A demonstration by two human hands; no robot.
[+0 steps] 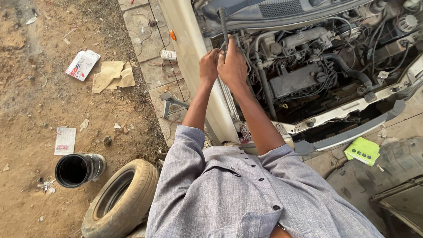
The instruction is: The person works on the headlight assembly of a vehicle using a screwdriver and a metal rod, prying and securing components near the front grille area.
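Both hands are raised together over the near edge of the engine bay. Left hand [208,66] is clenched, fingers curled around something at the base of the prop rod [223,23]; what exactly it grips is hidden behind the knuckles. Right hand [232,67] lies touching the left, its fingers folded over the same spot, and the held part cannot be made out. Rod runs dark and thin from the hands up toward the raised bonnet [246,11]. Engine [304,57] sits just right of the hands, with hoses and wiring across it. White fender [194,53] lies under the left forearm. On the dirt to the left: a worn tyre [121,200], a black pipe [79,169], torn cardboard [113,75] and a printed carton [82,65]. A green box [362,150] rests on the ground at right.
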